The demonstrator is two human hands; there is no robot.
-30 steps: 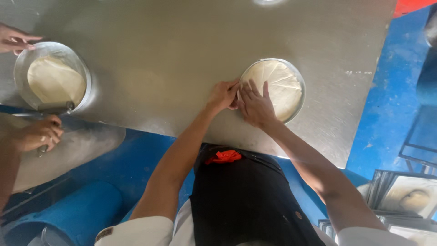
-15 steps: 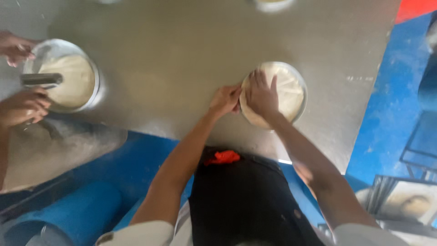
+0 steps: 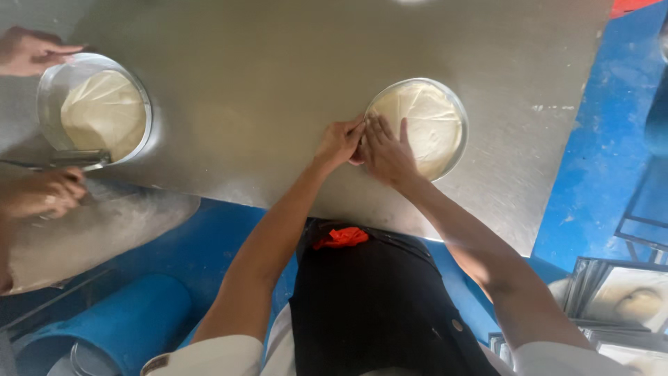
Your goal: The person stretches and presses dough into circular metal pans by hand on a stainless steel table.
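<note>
Dough (image 3: pixel 424 122) lies in the round pan (image 3: pixel 456 150) on the table (image 3: pixel 264 83); left hand (image 3: pixel 339 143) curled, right hand (image 3: pixel 385 150) spread flat; best pressed evenly toward the rim

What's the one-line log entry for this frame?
left hand: on pan rim | right hand: flat on dough | round metal pan: on steel table

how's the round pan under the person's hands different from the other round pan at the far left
The near pan has dough spread almost to its rim; the left pan holds a smaller dough sheet with bare metal showing around it. The wearer's left hand and right hand press at the near pan's edge; a co-worker's hand touches the left pan's rim. Both are round metal pans on the steel table.
</note>
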